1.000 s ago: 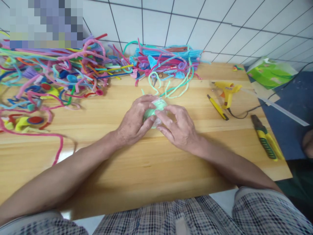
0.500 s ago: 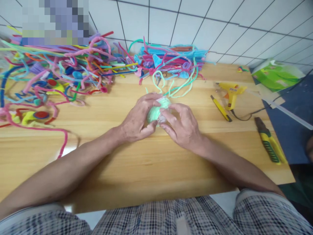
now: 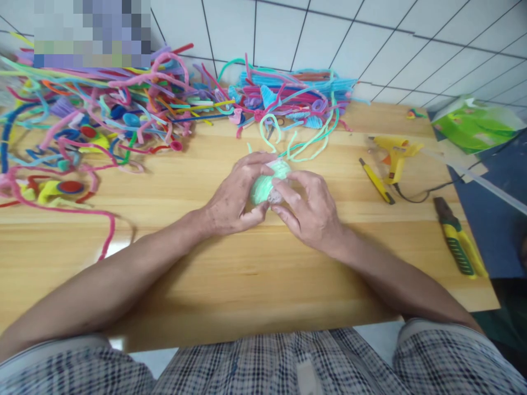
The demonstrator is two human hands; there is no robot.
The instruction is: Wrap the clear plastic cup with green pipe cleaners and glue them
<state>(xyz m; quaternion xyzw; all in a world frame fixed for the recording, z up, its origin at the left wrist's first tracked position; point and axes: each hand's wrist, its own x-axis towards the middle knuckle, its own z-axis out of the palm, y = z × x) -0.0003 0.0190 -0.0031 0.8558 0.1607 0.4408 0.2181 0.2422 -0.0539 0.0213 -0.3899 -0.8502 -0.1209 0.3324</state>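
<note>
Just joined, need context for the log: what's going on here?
A person's left hand curls around the left side of a fuzzy mint-green piece, with the right hand touching its right side. Loose pale green strands lie just beyond, on the wooden table. A tangled heap of coloured stems lies to the left; a yellow glue gun, a cutter and pliers lie untouched to the right.

Bright; white glare on tabletop (image 3: 247,285) beside left forearm (image 3: 127,269); soft shadows; upper-left patch (image 3: 93,33) pixelated.
</note>
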